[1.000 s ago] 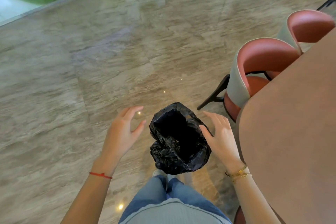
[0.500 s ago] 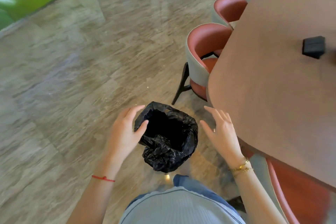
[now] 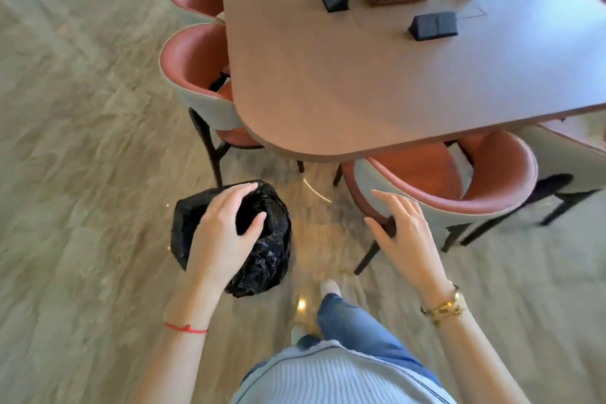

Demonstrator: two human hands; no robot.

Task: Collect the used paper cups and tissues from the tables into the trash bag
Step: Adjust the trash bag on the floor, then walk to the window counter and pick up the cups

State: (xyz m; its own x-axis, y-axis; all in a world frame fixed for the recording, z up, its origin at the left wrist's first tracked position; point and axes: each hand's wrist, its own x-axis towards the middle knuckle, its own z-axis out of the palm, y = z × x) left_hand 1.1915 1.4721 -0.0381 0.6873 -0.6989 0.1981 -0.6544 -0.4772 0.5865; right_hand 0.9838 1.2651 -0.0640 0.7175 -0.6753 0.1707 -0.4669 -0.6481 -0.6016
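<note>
1. The left hand (image 3: pixel 226 236) is bare, and the forearm has no sleeve.
2. A thin red string bracelet (image 3: pixel 185 328) goes around the left wrist, with a small knot on it.
3. The right hand (image 3: pixel 408 239) is bare too, and its forearm has no sleeve.
4. On the right wrist there are gold bracelets (image 3: pixel 443 307), at least two, made of links, close together.
5. The top (image 3: pixel 331 374) is pale blue-white with fine vertical ribs and a thin dark line along the hem.
6. The trousers are blue jeans (image 3: pixel 357 325).
7. One light-coloured shoe (image 3: pixel 329 287) shows in front of the jeans; it is blurred.
</note>
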